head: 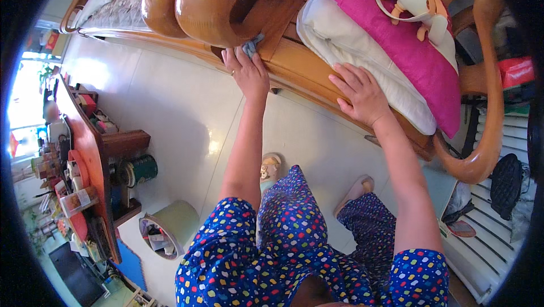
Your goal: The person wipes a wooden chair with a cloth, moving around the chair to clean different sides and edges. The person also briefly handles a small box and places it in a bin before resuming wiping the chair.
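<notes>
My left hand (247, 71) grips a small blue-grey cloth (252, 46) at the front edge of a polished wooden bench (293, 61), just below its large rounded scroll armrest (208, 7). Part of the cloth is hidden by the fingers. To the right, my right hand (361, 92) rests with spread fingers on the edge of a white cushion (340, 31) and holds nothing. Over this cushion lies a bright pink one (365, 7), with a doll-like toy (410, 3) in white and orange on top.
A low wooden table (91, 154) loaded with items stands at the left. Near my feet is a round waste bin (178, 226) with litter inside. A dark green canister (140, 169) sits by the table. At the right are a curved wooden arm (488, 94) and a white slatted rack (480, 239).
</notes>
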{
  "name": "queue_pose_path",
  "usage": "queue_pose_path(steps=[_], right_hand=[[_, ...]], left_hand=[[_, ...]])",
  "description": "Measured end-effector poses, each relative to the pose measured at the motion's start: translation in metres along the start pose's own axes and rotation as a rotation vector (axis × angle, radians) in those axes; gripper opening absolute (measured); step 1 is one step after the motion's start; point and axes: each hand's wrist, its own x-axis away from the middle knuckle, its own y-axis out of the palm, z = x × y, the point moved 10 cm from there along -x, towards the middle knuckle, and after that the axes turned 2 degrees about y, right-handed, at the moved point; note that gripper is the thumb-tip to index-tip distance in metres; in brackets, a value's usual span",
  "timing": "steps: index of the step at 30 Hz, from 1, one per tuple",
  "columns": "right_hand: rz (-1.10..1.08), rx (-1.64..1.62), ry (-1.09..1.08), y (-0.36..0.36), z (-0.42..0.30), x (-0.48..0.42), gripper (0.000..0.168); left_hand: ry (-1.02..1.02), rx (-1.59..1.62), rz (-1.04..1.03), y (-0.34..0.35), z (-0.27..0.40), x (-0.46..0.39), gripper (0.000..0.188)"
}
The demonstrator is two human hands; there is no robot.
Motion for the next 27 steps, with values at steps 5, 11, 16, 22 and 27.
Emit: queue_pose_path(steps=[5,11,16,22,27], right_hand=[[-0.018,-0.002,-0.003,0.001,-0.004,0.0,0.059],[-0.006,-0.005,0.005,-0.003,0.001,0.0,0.061],[0.008,-0.009,-0.011,0.001,0.0,0.001,0.063],[-0.018,-0.008,-0.011,0.002,-0.002,-0.004,0.064],[-0.036,0.025,0.011,0.005,0.004,0.003,0.064]], left_hand=[[-0.007,0.01,-0.088,0.011,0.04,0.029,0.044],[-0.071,0.146,-0.141,0.014,0.03,0.044,0.047],[-0.595,0.377,0.177,0.03,-0.073,0.026,0.05],[-1.067,0.479,0.143,0.089,0.001,0.173,0.062],[-1.234,0.611,-0.002,0.08,0.043,0.178,0.059]])
